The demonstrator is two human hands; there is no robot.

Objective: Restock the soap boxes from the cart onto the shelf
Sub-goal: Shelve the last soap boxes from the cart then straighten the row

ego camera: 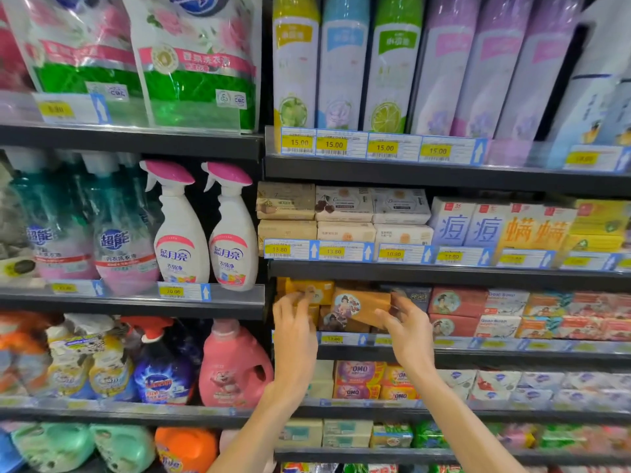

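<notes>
My right hand [408, 327] grips a brown soap box [362, 307] with a round picture of a figure on it, held tilted at the mouth of the middle shelf [478, 353]. Another brown box of the same kind [336, 320] lies just below it on the shelf. My left hand [293, 331] reaches in to the left, fingertips touching the yellow soap boxes [314, 291] stacked there. Red soap boxes [456, 302] sit to the right of the gap. The cart is out of view.
Shelves above hold cream and blue soap boxes [345, 208] and tall spray cans [341, 63]. Spray bottles [181, 227] and detergent jugs [234, 367] fill the left bay. OMO soap packs [358, 377] lie on the shelf below my hands.
</notes>
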